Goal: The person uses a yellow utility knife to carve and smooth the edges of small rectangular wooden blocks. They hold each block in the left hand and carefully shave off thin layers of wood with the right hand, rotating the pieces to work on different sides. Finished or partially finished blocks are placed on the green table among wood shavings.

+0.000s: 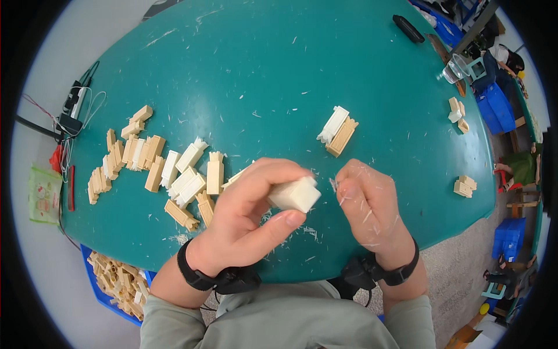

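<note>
My left hand point(241, 227) is wrapped round a cream-white rectangular block point(297, 195), one end of it pointing to the right. Just right of the block, apart from it, my right hand point(372, 209) is closed in a pinch. Thin pale shavings cling to its fingers and back; what it pinches is too small or hidden to tell. Beyond the hands lie a white block point(334, 124) and a tan block point(342, 138) side by side, with jagged ends. Left of my left hand several similar blocks lie scattered, among them a tan one point(214, 173) and a white one point(191, 153).
Shavings dot the green table point(261, 75). Small block groups point(465, 186) sit near its right edge, with a clear cup point(455, 70) and a black case point(408, 29) farther back. A blue crate point(102, 295) full of blocks stands at lower left. A power strip point(75, 104) lies far left.
</note>
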### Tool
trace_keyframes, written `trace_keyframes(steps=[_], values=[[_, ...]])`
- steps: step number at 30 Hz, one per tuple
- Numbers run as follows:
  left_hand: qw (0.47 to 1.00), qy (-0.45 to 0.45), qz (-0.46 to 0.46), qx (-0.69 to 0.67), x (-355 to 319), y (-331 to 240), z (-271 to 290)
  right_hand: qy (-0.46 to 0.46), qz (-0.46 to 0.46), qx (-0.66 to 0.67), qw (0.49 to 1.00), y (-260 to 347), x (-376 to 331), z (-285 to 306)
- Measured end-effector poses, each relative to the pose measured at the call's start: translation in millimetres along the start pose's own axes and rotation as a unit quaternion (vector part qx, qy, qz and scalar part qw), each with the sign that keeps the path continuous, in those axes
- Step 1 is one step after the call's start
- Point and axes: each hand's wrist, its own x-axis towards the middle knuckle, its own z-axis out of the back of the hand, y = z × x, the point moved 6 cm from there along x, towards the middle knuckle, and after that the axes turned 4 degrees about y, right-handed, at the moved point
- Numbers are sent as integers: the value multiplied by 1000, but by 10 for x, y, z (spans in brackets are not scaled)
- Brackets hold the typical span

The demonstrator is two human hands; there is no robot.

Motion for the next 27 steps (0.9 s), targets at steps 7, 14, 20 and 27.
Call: trace_keyframes(steps=[7,14,20,27], values=[[981,-118,-73,134,-60,-20,62,-6,20,-32,999,-14,-13,-106],[949,-141,-107,261,-52,-99,30,-2,26,-70,997,15,-12,-155],[938,-87,-168,289,-50,-212,-44,-19,-10,-131,991,-69,14,-93],[967,-47,-34,248,15,-100,-23,-65,-50,48,995,-114,-6,77]])
